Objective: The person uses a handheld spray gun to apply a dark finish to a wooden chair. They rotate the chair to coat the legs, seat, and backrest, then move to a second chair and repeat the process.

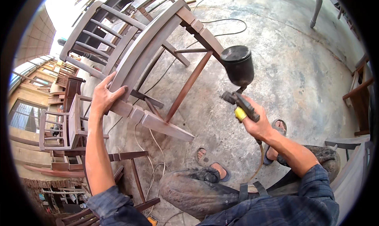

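Observation:
A wooden chair [147, 48] with a spindle back is tipped over in front of me, its legs pointing right and toward me. My left hand [105, 95] grips the chair at the seat corner by the top of one leg, thumb on the near face. In my right hand [257, 118] is a spray gun [245, 103] with a yellow part at its grip. A black paint cup [238, 66] sits on top of the gun, which is apart from the chair. From the grip a hose [258, 162] runs down toward my lap. The chair's surface looks greyish-brown, with redder wood on one stretcher.
More chairs [71, 127] and wooden furniture stand along the left. A dark cable [237, 31] loops over the concrete floor [292, 60], and pale cords [158, 147] lie near my feet. Furniture legs [317, 10] show at the far right; a wooden piece [361, 95] stands at the right edge.

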The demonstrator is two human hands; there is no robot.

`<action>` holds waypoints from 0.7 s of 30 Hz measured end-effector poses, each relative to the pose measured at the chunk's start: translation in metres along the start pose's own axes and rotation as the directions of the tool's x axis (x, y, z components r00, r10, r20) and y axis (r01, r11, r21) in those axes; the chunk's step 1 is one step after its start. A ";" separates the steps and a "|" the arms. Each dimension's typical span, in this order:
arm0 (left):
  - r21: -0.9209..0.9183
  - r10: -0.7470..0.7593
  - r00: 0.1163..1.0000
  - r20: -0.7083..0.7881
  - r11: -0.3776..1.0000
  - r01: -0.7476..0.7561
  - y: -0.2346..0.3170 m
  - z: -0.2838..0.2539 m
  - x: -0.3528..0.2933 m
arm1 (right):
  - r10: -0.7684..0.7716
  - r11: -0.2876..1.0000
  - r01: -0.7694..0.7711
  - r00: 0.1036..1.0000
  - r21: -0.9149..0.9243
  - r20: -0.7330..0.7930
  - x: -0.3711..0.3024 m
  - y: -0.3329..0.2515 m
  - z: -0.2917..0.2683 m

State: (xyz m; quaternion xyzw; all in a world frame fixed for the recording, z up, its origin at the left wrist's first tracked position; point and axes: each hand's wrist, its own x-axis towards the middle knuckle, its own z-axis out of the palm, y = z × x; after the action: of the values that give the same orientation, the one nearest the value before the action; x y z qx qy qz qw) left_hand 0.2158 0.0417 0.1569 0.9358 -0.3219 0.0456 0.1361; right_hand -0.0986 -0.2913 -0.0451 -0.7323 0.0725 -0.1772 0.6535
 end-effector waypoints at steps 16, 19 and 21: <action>0.006 -0.027 1.000 -0.006 1.000 0.027 0.011 0.003 -0.006 | -0.010 0.999 0.006 0.994 -0.034 -0.107 0.031 -0.017 -0.015; 0.002 -0.015 1.000 -0.019 1.000 0.015 0.013 0.006 -0.007 | -0.030 0.999 0.023 0.983 -0.038 -0.184 0.047 -0.022 -0.026; -0.008 -0.013 0.999 -0.035 1.000 0.012 0.014 0.006 -0.007 | -0.081 0.989 0.055 0.978 -0.140 -0.192 0.053 -0.025 -0.026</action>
State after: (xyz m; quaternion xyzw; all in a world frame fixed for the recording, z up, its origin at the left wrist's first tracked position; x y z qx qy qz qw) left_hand 0.2011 0.0336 0.1530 0.9363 -0.3138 0.0599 0.1457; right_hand -0.0619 -0.3303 -0.0100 -0.7553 0.1237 -0.2659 0.5860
